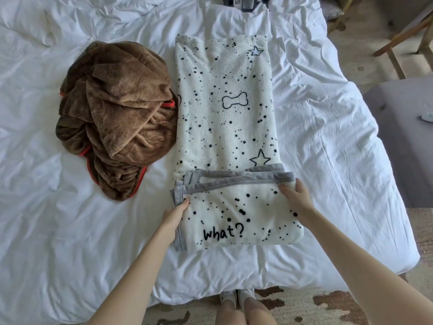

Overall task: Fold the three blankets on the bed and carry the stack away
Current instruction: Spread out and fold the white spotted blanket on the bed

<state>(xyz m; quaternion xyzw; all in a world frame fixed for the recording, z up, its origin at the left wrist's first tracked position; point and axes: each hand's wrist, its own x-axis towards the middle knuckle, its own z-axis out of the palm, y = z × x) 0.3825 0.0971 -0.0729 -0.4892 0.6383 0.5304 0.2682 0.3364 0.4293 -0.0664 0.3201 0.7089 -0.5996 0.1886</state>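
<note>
A white blanket (225, 118) with black dots, stars and a bone drawing lies as a long strip down the middle of the bed (46, 219). Its near end, grey-trimmed and printed "what?", is folded over onto the strip. My left hand (174, 215) grips the left edge of that folded flap. On the flap's right edge my right hand (296, 199) is closed. A brown blanket (117, 118) with red trim lies crumpled in a heap to the left, touching the white strip. A third blanket is not in view.
White rumpled bedding covers the bed. A grey seat (400, 141) stands to the right of the bed, wooden chair legs (398, 43) behind it. A dark object (243, 2) sits at the bed's far edge. My feet are on a patterned rug (304, 306).
</note>
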